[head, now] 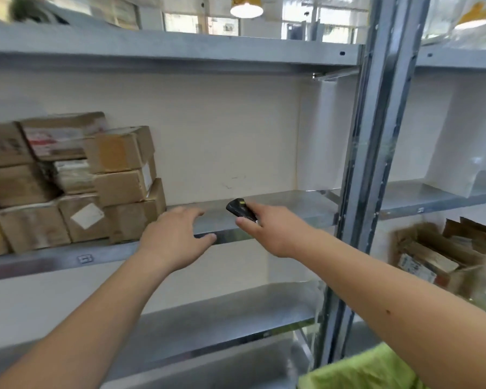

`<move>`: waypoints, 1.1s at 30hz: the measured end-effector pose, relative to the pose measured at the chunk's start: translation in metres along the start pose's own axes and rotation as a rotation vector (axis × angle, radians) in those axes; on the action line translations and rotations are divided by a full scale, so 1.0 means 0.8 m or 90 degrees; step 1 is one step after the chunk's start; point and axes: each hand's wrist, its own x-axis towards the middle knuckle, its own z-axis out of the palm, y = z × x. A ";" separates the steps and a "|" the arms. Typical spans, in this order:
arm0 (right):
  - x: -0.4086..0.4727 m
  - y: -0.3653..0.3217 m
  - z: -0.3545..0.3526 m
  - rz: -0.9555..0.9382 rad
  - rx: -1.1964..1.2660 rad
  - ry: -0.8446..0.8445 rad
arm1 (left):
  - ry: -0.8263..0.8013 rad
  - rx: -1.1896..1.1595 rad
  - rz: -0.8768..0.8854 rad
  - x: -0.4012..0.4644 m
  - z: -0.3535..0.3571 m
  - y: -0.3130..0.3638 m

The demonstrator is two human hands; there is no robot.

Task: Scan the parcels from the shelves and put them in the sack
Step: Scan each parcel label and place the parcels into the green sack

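Several brown cardboard parcels [118, 189] are stacked on the left half of the middle metal shelf [278, 203]. My left hand [177, 237] reaches toward the shelf's front edge just right of the stack, fingers spread and holding nothing. My right hand [275, 228] grips a small black scanner [240, 209], pointed toward the shelf. A green sack [359, 369] shows at the bottom right corner.
A grey steel upright [376, 164] divides this bay from the one on the right, where more parcels [438, 254] lie on a lower shelf. Another shelf [222, 315] sits below and one [180, 49] above. The wall behind is white.
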 end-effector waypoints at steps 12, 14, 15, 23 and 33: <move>-0.014 -0.109 -0.017 -0.131 0.000 0.015 | 0.121 0.134 -0.074 -0.093 -0.097 -0.056; -0.006 -0.130 -0.020 -0.136 -0.020 0.037 | 0.125 0.133 -0.083 -0.093 -0.112 -0.070; -0.001 -0.140 -0.020 -0.139 -0.025 0.043 | 0.124 0.134 -0.086 -0.091 -0.118 -0.076; 0.049 -0.207 -0.026 -0.100 -0.008 0.081 | 0.139 0.135 -0.064 -0.038 -0.164 -0.123; 0.126 -0.228 -0.038 -0.017 -0.072 0.092 | 0.118 -0.016 -0.054 0.050 -0.187 -0.156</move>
